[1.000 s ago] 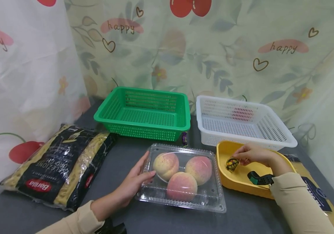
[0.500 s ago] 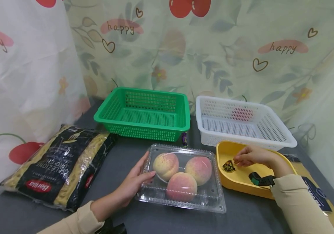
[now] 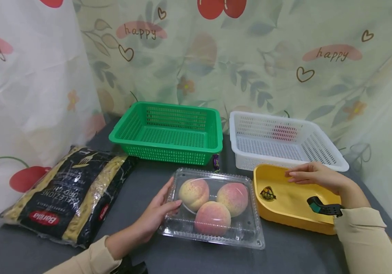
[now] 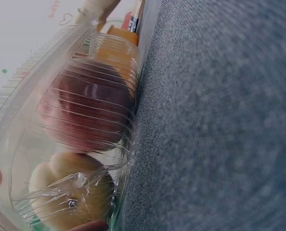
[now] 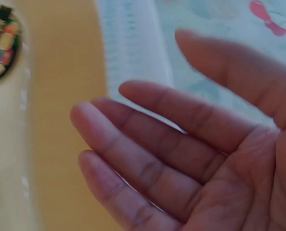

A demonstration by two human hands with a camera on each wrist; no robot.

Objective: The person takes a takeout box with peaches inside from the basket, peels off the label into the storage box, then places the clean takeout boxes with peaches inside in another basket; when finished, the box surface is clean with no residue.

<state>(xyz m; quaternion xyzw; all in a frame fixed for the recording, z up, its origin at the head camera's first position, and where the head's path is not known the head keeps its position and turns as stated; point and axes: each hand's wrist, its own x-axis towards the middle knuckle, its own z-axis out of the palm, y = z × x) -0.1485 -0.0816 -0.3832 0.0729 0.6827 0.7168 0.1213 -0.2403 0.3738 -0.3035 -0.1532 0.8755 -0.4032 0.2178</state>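
Note:
Three peaches (image 3: 213,218) lie inside a clear plastic clamshell box (image 3: 230,240) on the grey table. My left hand (image 3: 151,217) grips the box's left edge, thumb on the lid; in the left wrist view only fingertips show at the box (image 4: 70,96). Over the back right of a yellow tray (image 3: 285,221) hovers my right hand (image 3: 322,179), its fingers relaxed and holding nothing. In the right wrist view the right hand (image 5: 181,149) has its palm bare. A small black-and-gold badge-like item (image 3: 268,193) lies in the tray's left part.
A green basket (image 3: 168,149) stands behind the box, a white basket (image 3: 250,161) behind the tray. Between the baskets' front ends lies a small purple item (image 3: 216,162). A Barilla pasta bag (image 3: 69,194) lies at the left. Patterned curtains (image 3: 199,83) hang behind.
My right hand has let go of the badge-like item, which lies in the tray, and has moved to the right, away from it. My left hand stays on the box.

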